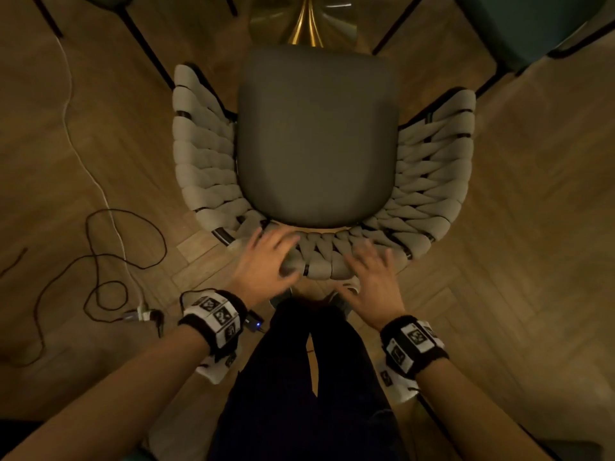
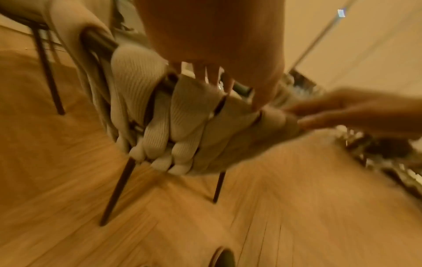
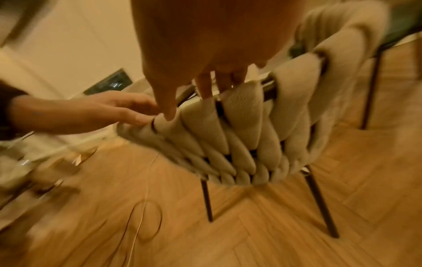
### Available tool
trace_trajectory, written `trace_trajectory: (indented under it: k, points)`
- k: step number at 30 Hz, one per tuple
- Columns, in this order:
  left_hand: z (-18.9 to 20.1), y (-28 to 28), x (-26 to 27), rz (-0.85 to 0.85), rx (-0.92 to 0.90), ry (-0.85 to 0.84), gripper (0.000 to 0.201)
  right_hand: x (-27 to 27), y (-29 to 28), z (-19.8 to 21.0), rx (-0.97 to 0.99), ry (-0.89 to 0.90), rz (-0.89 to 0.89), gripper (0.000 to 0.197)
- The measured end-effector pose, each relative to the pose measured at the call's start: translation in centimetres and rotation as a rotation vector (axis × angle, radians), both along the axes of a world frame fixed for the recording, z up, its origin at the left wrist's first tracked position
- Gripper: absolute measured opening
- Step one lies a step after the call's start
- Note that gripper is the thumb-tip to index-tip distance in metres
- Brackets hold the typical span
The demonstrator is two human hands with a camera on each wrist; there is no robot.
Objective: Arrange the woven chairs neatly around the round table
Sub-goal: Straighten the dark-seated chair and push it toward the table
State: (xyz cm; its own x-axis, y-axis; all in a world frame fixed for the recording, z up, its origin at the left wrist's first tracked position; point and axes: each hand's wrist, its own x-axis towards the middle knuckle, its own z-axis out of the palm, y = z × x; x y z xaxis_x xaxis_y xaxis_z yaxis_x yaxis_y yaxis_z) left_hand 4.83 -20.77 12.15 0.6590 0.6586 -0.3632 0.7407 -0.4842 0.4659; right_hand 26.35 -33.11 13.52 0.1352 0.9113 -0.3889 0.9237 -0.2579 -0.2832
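A woven chair (image 1: 316,138) with a grey seat cushion and a beige braided backrest (image 1: 429,181) stands below me, facing the round table's gold pedestal (image 1: 307,24). My left hand (image 1: 269,257) lies over the left part of the backrest's top rim, fingers spread and fairly straight. My right hand (image 1: 369,267) does the same a little to the right. In the left wrist view the left hand's (image 2: 217,45) thumb tip touches the braided rim (image 2: 187,117). The right wrist view shows the right hand (image 3: 205,45) with its thumb on the rim (image 3: 246,126). Both wrist views are blurred.
Dark legs of other chairs (image 1: 143,44) flank the pedestal, and a teal seat (image 1: 532,21) sits at the top right. Black and white cables (image 1: 109,261) and a plug adapter (image 1: 143,316) lie on the herringbone floor to my left. My legs (image 1: 299,377) stand right behind the chair.
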Motion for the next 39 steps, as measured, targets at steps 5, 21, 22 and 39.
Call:
trace_trajectory:
  k: [5,21,22,39]
  points:
    - [-1.9,0.1,0.8,-0.211,0.065,0.229,0.053,-0.2,3.8,-1.4,-0.197,-0.031,0.125,0.056]
    - [-1.2,7.5,3.5,-0.305,0.048,0.298,0.049,1.8,11.0,-2.6,-0.215,-0.066,0.214,0.037]
    - [-1.2,8.2,3.8,-0.302,0.063,0.297,0.049,2.1,11.8,-2.7,-0.208,-0.070,0.218,0.037]
    - [-1.5,18.9,8.2,-0.277,0.223,0.246,0.041,6.4,22.6,-3.4,-0.095,-0.116,0.200,0.032]
